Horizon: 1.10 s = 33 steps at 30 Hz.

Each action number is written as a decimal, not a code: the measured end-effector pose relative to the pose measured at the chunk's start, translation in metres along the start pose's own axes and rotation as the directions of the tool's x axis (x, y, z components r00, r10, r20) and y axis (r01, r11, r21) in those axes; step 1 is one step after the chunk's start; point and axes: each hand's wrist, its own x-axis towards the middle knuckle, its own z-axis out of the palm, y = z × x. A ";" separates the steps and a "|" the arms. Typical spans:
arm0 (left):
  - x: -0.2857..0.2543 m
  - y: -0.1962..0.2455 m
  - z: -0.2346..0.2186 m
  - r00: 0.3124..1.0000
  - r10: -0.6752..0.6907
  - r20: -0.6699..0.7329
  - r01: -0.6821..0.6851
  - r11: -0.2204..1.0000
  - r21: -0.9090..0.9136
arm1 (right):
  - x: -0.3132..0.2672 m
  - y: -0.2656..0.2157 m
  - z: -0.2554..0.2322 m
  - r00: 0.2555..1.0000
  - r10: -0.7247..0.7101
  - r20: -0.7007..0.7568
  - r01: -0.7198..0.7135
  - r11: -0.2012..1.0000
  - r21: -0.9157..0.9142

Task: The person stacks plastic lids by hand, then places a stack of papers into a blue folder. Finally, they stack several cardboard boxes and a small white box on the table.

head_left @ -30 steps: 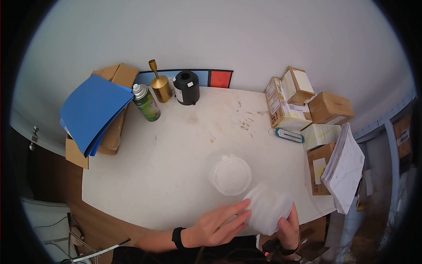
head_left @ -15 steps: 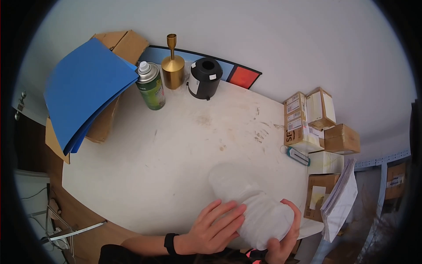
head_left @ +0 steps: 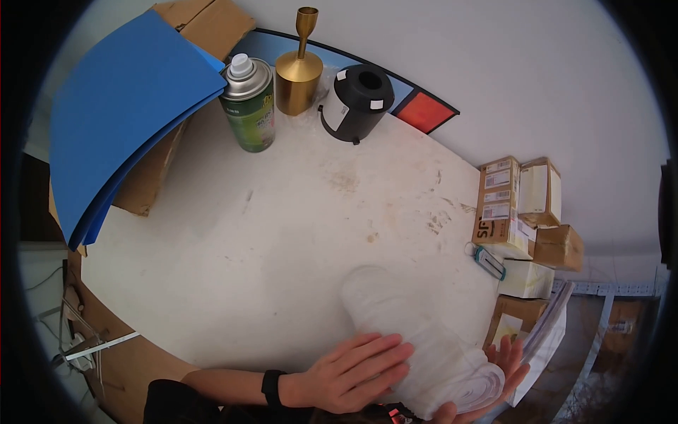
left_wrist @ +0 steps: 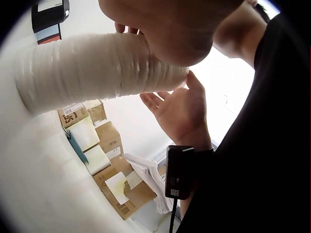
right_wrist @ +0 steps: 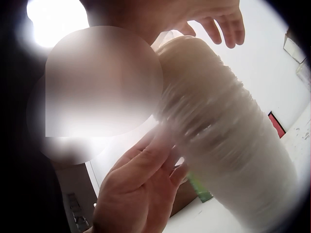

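Note:
A long whitish cylinder (head_left: pixel 417 339) with a ridged, plastic-looking surface extends over the table's front, its spiral-patterned round end towards the right hand. Against its near side lies the left hand (head_left: pixel 353 374), fingers straight and together. The right hand (head_left: pixel 494 374) is at the round end, fingers spread and extended, thumb low beside the rim. In the left wrist view the cylinder (left_wrist: pixel 97 70) spans the upper left, with the right hand (left_wrist: pixel 182 114) beside its end. In the right wrist view the left hand (right_wrist: pixel 141 189) touches the cylinder (right_wrist: pixel 228 126); the right fingers point outward.
At the back left are blue folders (head_left: pixel 134 106) against cardboard, a green spray can (head_left: pixel 251 116), a gold holder (head_left: pixel 299 81) and a black cylinder (head_left: pixel 359 102). Boxes (head_left: pixel 505 219), a teal-edged item (head_left: pixel 489 263) and stacked papers (head_left: pixel 547 339) line the right side.
The head view has tilted and moved closer to the table. The cylinder's near end has shifted right and down; the right hand has loosened from around it and spread its fingers. The left hand stays against its side.

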 end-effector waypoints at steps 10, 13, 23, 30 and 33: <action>-0.014 -0.006 -0.003 0.992 0.093 0.082 -0.083 0.989 -0.120 | 0.014 0.000 -0.013 0.923 -0.373 0.098 0.385 0.880 -0.279; -0.015 0.005 0.008 0.994 0.110 0.003 -0.108 0.977 -0.185 | 0.006 -0.003 -0.019 0.902 -0.386 0.193 0.421 0.887 -0.190; 0.015 -0.051 -0.020 0.890 -0.275 0.362 0.353 0.920 -0.168 | 0.051 -0.014 -0.010 0.849 -0.313 0.427 0.416 0.893 -0.174; 0.021 -0.067 -0.021 0.772 -0.385 0.506 0.472 0.880 -0.050 | 0.073 -0.018 0.007 0.815 -0.380 0.437 0.485 0.861 -0.154; 0.023 -0.069 -0.018 0.775 -0.389 0.499 0.496 0.863 -0.097 | 0.075 -0.016 0.012 0.812 -0.394 0.431 0.495 0.855 -0.152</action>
